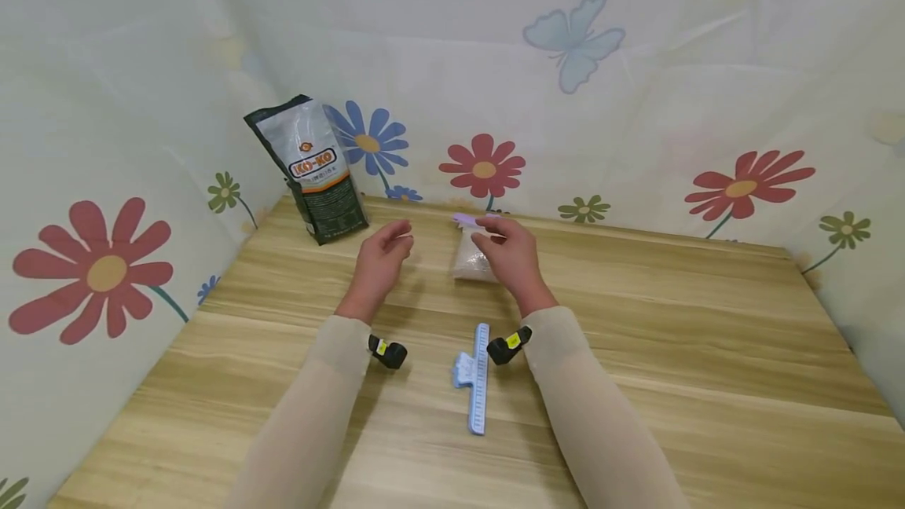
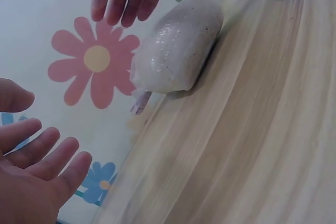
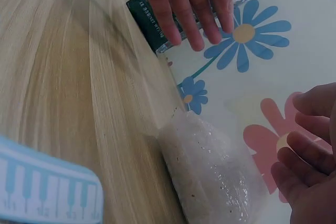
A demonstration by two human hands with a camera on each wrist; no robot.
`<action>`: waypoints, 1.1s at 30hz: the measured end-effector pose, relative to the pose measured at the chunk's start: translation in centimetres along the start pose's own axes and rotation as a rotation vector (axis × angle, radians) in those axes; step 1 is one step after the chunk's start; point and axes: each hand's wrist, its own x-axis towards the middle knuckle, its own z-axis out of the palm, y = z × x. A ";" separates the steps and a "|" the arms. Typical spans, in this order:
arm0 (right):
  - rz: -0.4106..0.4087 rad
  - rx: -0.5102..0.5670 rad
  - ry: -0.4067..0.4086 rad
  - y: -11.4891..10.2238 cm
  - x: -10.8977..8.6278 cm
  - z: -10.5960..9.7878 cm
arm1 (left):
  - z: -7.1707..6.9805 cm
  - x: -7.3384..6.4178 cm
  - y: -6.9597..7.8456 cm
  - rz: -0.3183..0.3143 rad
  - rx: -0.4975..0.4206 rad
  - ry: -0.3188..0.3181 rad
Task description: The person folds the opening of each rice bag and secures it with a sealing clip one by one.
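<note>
**Near a clear bag (image 1: 468,264) on the counter (image 1: 707,352), holding nothing**

With purple top (image 1: 464,219) toward wall (image 1: 622,163), long axis unclear. With left hand (image 1: 382,261) and right hand (image 1: 514,254) relaxed, fingers (image 2: 62,153) half spread. On a dark bag (image 1: 332,210), legibly: "KO-KO".

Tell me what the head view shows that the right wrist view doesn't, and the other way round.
Only the head view shows the blue butterfly, the black wrist cameras and the lavender strip on the clear plastic bag.

Only the right wrist view shows the palm side of the left hand and a readable piano-key print on the blue clip.

Both share the two hands, the plastic bag, the clip and at least part of the KO-KO bag.
</note>
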 end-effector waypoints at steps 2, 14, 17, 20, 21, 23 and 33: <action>-0.003 -0.012 -0.007 -0.2 0.2 0.1 | -0.3 0.1 0.1 0.000 0.002 0.024; -0.032 -0.049 -0.060 -1.1 1.0 1.2 | -2.4 0.1 0.6 0.005 -0.028 0.091; -0.028 -0.044 -0.059 -1.3 1.1 1.4 | -2.7 0.3 0.6 0.012 -0.018 0.091; -0.038 -0.035 -0.057 -1.5 1.3 1.8 | -3.1 0.3 0.6 0.018 -0.008 0.103; -0.044 -0.034 -0.059 -1.6 1.4 2.0 | -3.2 0.3 0.7 0.020 -0.009 0.110; -0.051 -0.022 -0.065 -1.7 1.4 2.3 | -3.5 0.2 0.7 0.026 -0.005 0.125; -0.036 0.048 -0.092 -2.4 1.7 4.0 | -5.1 0.1 0.4 0.048 0.023 0.184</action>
